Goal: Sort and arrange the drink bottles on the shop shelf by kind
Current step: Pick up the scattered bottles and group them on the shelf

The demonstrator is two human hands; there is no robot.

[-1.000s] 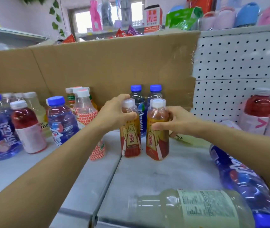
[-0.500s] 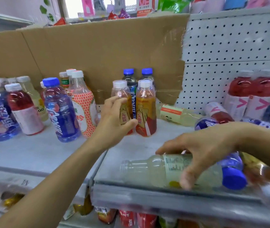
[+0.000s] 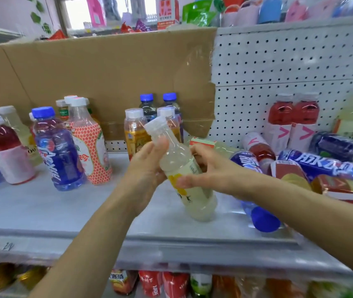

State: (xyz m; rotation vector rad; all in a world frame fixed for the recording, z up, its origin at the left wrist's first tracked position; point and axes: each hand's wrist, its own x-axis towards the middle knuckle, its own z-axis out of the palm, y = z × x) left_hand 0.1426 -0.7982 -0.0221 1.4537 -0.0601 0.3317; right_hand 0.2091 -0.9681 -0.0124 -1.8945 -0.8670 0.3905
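A pale cloudy lemon drink bottle (image 3: 177, 162) with a white cap is tilted over the grey shelf (image 3: 64, 209), its base near the shelf surface. My left hand (image 3: 147, 166) grips its neck and shoulder, and my right hand (image 3: 205, 168) grips its body from the right. Behind the hands stand two orange tea bottles (image 3: 134, 132) and two blue-capped bottles (image 3: 147, 104). To the left stand a purple-blue bottle (image 3: 57, 149), a bottle with an orange honeycomb label (image 3: 89, 145) and a red drink bottle (image 3: 3, 149).
At the right lies a heap of fallen bottles: blue ones (image 3: 326, 166), a red one (image 3: 257, 145), one with a blue cap (image 3: 263, 219) near the front edge. Two red bottles (image 3: 293, 117) stand against the pegboard (image 3: 278, 67). Cardboard (image 3: 107, 72) backs the shelf. More bottles fill the shelf below (image 3: 171, 282).
My left hand left the orange tea bottle and took the lemon bottle's neck. My right hand lifted the lemon bottle from lying at the front edge to a tilted, nearly upright pose.
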